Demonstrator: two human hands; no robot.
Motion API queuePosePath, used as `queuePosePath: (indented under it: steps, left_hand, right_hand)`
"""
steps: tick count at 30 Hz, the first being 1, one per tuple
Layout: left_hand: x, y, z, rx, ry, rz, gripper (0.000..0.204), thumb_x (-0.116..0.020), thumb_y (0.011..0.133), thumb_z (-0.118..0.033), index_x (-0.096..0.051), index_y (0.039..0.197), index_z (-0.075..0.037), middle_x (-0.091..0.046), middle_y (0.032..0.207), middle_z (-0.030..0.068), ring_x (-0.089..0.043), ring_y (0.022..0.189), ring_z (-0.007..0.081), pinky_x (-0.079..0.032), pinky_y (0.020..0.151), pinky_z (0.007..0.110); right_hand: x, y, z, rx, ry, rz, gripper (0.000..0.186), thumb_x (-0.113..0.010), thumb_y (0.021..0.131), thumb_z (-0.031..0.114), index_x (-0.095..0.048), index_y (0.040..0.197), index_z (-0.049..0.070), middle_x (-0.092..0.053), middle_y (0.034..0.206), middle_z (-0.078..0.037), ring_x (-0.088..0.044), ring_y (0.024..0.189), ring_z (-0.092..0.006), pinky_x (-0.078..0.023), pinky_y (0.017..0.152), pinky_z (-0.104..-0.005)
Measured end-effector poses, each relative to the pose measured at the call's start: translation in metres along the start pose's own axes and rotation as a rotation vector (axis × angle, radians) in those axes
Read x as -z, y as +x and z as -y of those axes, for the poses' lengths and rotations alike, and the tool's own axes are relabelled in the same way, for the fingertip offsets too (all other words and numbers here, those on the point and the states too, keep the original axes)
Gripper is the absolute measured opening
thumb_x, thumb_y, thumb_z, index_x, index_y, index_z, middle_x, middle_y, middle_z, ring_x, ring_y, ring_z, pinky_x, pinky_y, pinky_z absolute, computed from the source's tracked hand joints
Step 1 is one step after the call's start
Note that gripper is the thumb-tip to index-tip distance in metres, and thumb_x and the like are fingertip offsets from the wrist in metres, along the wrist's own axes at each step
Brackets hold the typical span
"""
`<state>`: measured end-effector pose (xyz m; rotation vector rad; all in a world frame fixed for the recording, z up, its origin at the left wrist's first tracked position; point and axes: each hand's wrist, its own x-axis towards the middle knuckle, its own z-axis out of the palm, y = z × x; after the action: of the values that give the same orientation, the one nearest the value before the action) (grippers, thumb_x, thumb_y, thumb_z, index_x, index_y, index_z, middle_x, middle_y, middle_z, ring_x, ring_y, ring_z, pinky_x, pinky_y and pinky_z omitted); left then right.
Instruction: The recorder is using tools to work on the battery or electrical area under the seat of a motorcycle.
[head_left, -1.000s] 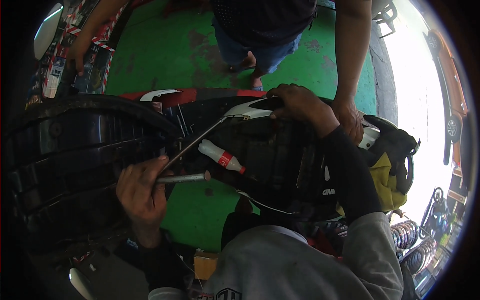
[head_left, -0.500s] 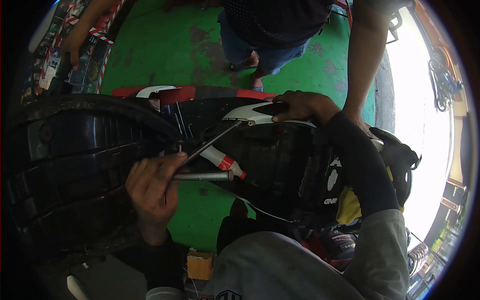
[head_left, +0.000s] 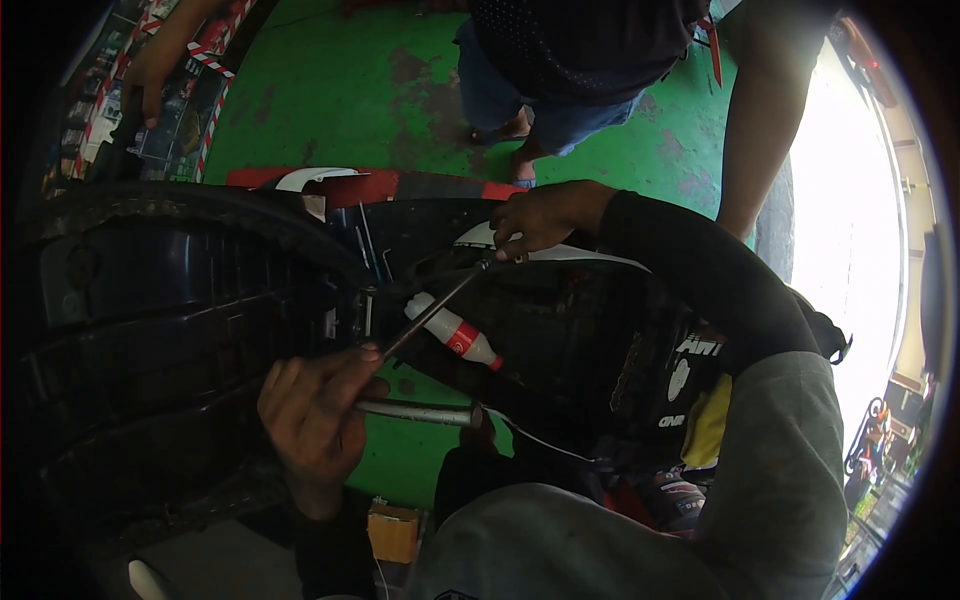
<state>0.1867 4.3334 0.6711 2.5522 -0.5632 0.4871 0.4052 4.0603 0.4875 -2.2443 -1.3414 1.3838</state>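
Note:
My left hand (head_left: 318,420) is closed round the handle of a T-handle wrench (head_left: 437,306). Its bar sticks out below my thumb, and the long shaft slants up to the right. The wrench tip meets the edge of a white body panel (head_left: 580,255) on a scooter. Over that panel, my right hand (head_left: 545,218) has curled fingers pressed together beside the tip; what they pinch is hidden. Between my hands, a plastic bottle (head_left: 455,333) with a red label and cap lies on the dark scooter body.
The raised scooter seat (head_left: 150,350) shows its black underside at left. Beyond the scooter another person (head_left: 570,60) stands on the green floor (head_left: 330,100), one arm reaching down at right. A cardboard box (head_left: 393,532) sits near my legs, and a yellow cloth (head_left: 706,425) hangs at right.
My right hand has slid left along the white panel to the wrench tip, its fingers curling in. My left hand still holds the wrench, slightly lower in the picture. The view has shifted a little.

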Motion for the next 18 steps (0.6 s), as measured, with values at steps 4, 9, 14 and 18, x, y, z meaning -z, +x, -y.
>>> queuePosePath:
  steps: [4, 9, 14, 18]
  left_hand:
    - [0.003, -0.010, -0.003, 0.050, 0.009, -0.026, 0.027, -0.075, 0.085, -0.006, -0.072, 0.112, -0.010, -0.078, 0.095, 0.0048, -0.064, 0.069, 0.0140, -0.041, 0.059, 0.031]
    - [0.006, -0.027, -0.009, 0.112, -0.006, -0.060, 0.031, -0.078, 0.084, -0.007, -0.068, 0.114, -0.011, -0.078, 0.093, 0.0059, -0.063, 0.068, 0.0140, -0.041, 0.059, 0.031]
    - [0.005, -0.054, -0.015, 0.148, -0.007, -0.197, 0.031, -0.077, 0.088, -0.012, -0.062, 0.115, -0.013, -0.077, 0.088, 0.0084, -0.061, 0.062, 0.0153, -0.041, 0.056, 0.030]
    - [0.008, -0.068, -0.021, 0.113, -0.084, -0.165, 0.025, -0.073, 0.093, -0.014, -0.060, 0.115, -0.013, -0.076, 0.086, 0.0075, -0.062, 0.062, 0.0165, -0.042, 0.056, 0.030]
  right_hand:
    - [0.000, 0.024, -0.009, 0.225, -0.148, -0.015, 0.039, -0.059, 0.102, 0.048, -0.076, 0.115, 0.015, -0.062, 0.131, -0.010, -0.053, 0.130, -0.0318, -0.048, 0.103, -0.0473]
    - [0.003, 0.042, -0.019, 0.362, -0.158, -0.019, 0.033, -0.068, 0.097, 0.042, -0.079, 0.105, 0.012, -0.070, 0.114, -0.007, -0.064, 0.113, -0.0281, -0.052, 0.091, -0.0441]
    - [0.014, 0.034, -0.015, 0.273, -0.008, 0.008, 0.036, -0.072, 0.094, 0.045, -0.079, 0.101, 0.011, -0.074, 0.106, -0.005, -0.069, 0.107, -0.0260, -0.052, 0.091, -0.0424]
    - [0.019, 0.036, -0.013, 0.332, -0.104, 0.058, 0.037, -0.072, 0.093, 0.048, -0.079, 0.101, 0.012, -0.074, 0.108, -0.004, -0.067, 0.110, -0.0248, -0.052, 0.090, -0.0427]
